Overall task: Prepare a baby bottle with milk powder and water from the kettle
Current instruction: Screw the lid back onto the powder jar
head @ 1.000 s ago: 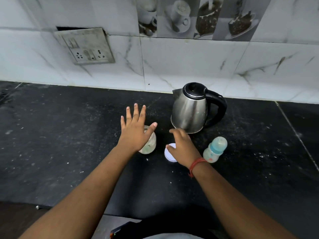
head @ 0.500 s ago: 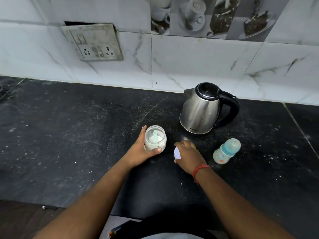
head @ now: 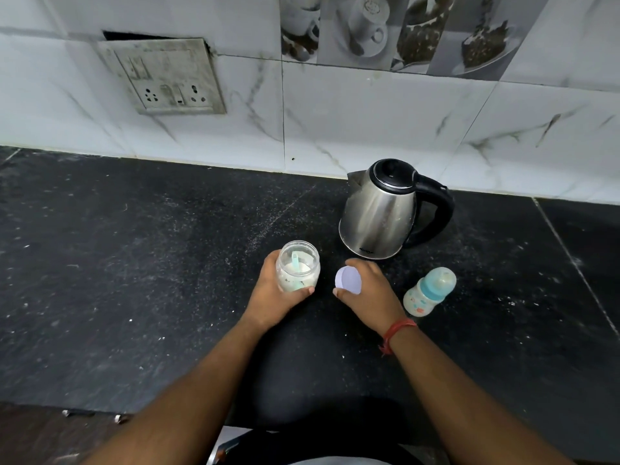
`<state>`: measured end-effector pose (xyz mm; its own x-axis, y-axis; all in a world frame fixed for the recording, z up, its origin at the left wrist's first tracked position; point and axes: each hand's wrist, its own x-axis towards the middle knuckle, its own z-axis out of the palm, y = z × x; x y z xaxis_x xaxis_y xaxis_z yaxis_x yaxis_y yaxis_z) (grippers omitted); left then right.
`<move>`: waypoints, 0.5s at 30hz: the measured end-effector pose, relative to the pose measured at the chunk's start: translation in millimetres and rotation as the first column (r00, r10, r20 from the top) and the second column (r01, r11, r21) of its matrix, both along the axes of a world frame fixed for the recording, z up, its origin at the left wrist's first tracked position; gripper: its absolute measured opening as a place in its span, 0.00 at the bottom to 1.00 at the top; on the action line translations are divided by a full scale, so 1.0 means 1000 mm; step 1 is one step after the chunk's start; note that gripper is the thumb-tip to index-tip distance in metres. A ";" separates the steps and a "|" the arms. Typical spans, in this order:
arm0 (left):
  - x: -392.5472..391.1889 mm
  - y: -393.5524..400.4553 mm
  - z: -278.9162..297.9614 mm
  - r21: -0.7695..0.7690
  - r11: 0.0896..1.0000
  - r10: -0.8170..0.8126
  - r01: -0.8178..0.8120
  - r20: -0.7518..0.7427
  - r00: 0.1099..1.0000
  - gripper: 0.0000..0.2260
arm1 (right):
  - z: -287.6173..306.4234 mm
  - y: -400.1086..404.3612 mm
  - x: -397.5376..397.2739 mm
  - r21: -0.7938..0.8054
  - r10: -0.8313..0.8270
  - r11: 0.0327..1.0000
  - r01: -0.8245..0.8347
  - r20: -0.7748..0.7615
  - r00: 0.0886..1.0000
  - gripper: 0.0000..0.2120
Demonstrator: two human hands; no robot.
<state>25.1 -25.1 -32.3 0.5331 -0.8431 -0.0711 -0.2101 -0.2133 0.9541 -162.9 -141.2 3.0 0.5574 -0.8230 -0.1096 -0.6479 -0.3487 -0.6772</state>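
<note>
My left hand now grips the open powder jar, where a second ago it hovered flat above it. My right hand holds the jar's pale lid, lifted and tilted on edge instead of lying on the worktop. So the jar is uncapped, with the green scoop standing in the powder, and I judge scooping comes next once the lid is set down. Just right of my hand the baby bottle stands on the worktop, still capped, its long axis near upright, with the teal top leaning away toward the wall. Beyond, the kettle stands shut, spout to the left, handle to the right.
</note>
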 end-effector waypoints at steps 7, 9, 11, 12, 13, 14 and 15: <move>-0.024 -0.023 0.018 -0.034 0.998 -0.057 0.062 0.124 0.991 0.43 | 0.059 -0.016 -0.003 -0.003 -0.048 0.999 0.053 0.366 0.930 0.27; -0.032 -0.029 0.023 -0.037 0.993 -0.104 0.112 0.181 0.978 0.45 | 0.075 -0.024 -0.009 -0.099 0.113 0.991 -0.090 0.267 0.957 0.29; -0.040 -0.033 0.030 -0.040 0.986 -0.152 0.163 0.204 0.967 0.45 | 0.085 -0.032 -0.015 -0.156 0.242 0.962 -0.224 0.113 0.964 0.31; -0.044 -0.035 0.032 -0.043 0.982 -0.169 0.182 0.207 0.963 0.45 | 0.088 -0.035 -0.017 -0.170 0.280 0.949 -0.267 0.058 0.958 0.31; -0.048 -0.037 0.035 -0.049 0.979 -0.182 0.197 0.211 0.960 0.45 | 0.090 -0.038 -0.019 -0.182 0.307 0.937 -0.298 0.021 0.952 0.32; -0.052 -0.038 0.037 -0.055 0.977 -0.189 0.205 0.214 0.958 0.45 | 0.092 -0.040 -0.022 -0.189 0.325 0.928 -0.320 -0.003 0.946 0.32; -0.056 -0.040 0.038 -0.060 0.977 -0.189 0.207 0.220 0.957 0.44 | 0.093 -0.043 -0.025 -0.193 0.336 0.923 -0.333 -0.014 0.942 0.33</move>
<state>-31.0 -64.6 6.1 0.3504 -0.9314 0.0988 -0.4389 -0.0701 0.8958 -187.6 -183.8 96.4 0.8042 -0.5927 0.0435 -0.4592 -0.6662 -0.5877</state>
